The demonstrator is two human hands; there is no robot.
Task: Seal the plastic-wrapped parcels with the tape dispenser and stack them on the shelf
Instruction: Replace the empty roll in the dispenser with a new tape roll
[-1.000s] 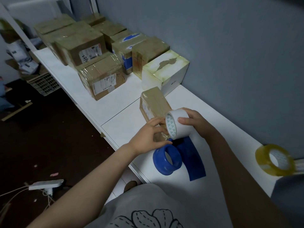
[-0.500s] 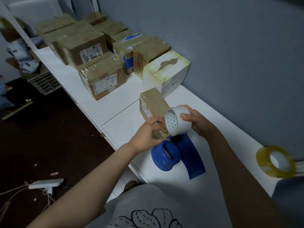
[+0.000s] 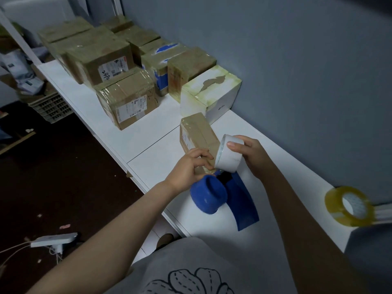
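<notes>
A small plastic-wrapped brown parcel [image 3: 196,132] lies on the white shelf [image 3: 152,149] in front of me. My right hand [image 3: 251,153] grips a white tape roll [image 3: 229,154] held over the parcel's near end. My left hand [image 3: 188,166] has its fingertips curled at the parcel's near end, beside the roll; what they pinch is too small to tell. The blue tape dispenser [image 3: 224,195] lies on the shelf just below both hands, with no roll on its hub.
Several wrapped brown parcels [image 3: 127,102] and a white box [image 3: 212,92] stand along the shelf to the far left, against the grey wall. A yellowish tape roll [image 3: 349,205] sits at the right. A power strip [image 3: 54,239] lies on the dark floor.
The white roll has turned in my right hand, so its open core no longer faces me, and it sits closer to the parcel. My left fingers stay at the parcel's end.
</notes>
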